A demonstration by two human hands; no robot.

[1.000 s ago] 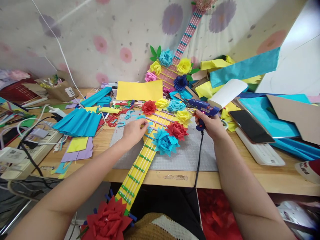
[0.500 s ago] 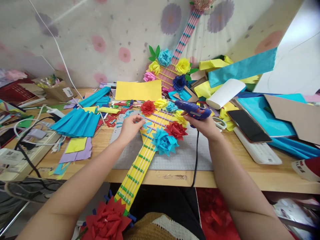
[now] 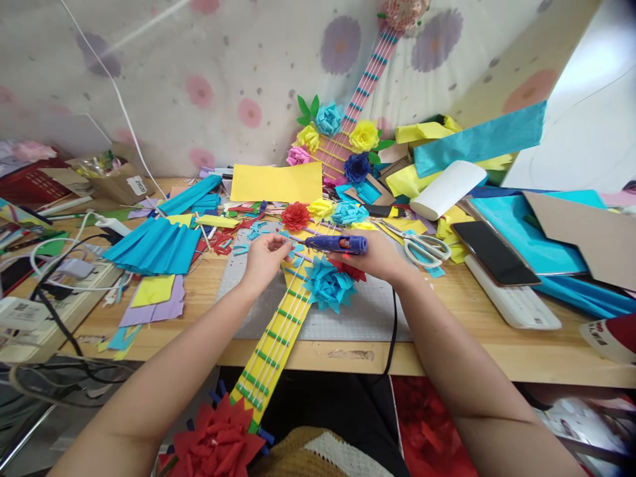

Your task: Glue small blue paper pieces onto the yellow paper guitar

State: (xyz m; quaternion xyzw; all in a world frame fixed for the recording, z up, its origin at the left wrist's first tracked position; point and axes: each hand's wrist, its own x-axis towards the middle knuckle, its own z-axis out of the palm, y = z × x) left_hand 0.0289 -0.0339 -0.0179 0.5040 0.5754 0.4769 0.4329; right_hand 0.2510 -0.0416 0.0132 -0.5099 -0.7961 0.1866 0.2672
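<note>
My right hand (image 3: 380, 255) is wrapped round a dark blue hot glue gun (image 3: 338, 244). The gun lies nearly level, its nozzle pointing left at my other fingertips. My left hand (image 3: 268, 257) is closed in a pinch on a small piece of blue paper (image 3: 299, 252), partly hidden by the fingers and nozzle. Beneath both hands lies a yellow paper guitar (image 3: 285, 318) with white strings and green frets. A large blue paper flower (image 3: 328, 283) sits on its body. A red paper flower (image 3: 295, 216) is farther back, and a big red one (image 3: 216, 437) covers the neck's near end.
Scissors (image 3: 424, 246) lie right of my right hand. A phone (image 3: 494, 250) rests on a white device (image 3: 517, 298). Blue pleated paper (image 3: 152, 245) and power strips with cables (image 3: 54, 311) are at left. A pink paper guitar (image 3: 365, 83) leans on the back wall.
My right hand has moved left with the glue gun, bringing its nozzle close to my left fingertips. The scissors behind it are now uncovered. My left hand has barely shifted.
</note>
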